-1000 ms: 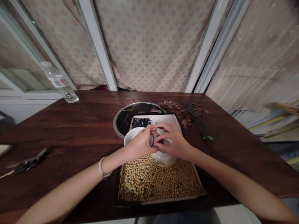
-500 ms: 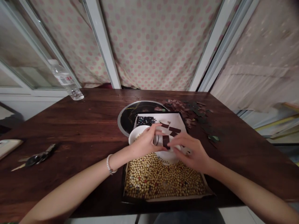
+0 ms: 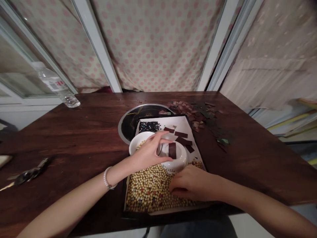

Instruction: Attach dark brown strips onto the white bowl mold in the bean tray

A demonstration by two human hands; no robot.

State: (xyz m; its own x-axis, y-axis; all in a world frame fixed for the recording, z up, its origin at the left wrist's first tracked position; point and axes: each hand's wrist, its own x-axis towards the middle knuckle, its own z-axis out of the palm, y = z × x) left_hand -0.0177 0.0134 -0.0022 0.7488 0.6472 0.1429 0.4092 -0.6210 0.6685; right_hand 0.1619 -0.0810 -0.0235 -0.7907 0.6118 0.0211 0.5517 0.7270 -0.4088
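Observation:
My left hand (image 3: pixel 148 152), a beaded bracelet on its wrist, reaches over a white bowl (image 3: pixel 135 141) with its thumb and fingers spread around the near side of an upturned white bowl (image 3: pixel 182 157). A dark brown strip (image 3: pixel 172 150) lies on that upturned bowl. Lower right, my right hand (image 3: pixel 189 183) rests its curled fingers among the pale yellow beads (image 3: pixel 146 186); whatever is between its fingertips is hidden. Both bowls stand on the paper-lined black tray (image 3: pixel 201 161). More brown strips (image 3: pixel 182 134) and a heap of black beads (image 3: pixel 149 126) lie at its back.
Behind the tray is a round dark plate (image 3: pixel 121 129) with a pale rim. Brown and green scraps (image 3: pixel 198 114) are scattered at the back right. Keys (image 3: pixel 29 174) lie at left, with a water bottle (image 3: pixel 58 86) farther back.
My right hand has left the upturned bowl and come down toward me into the yellow beads. My left hand stays at the bowl. The whole view has shifted slightly.

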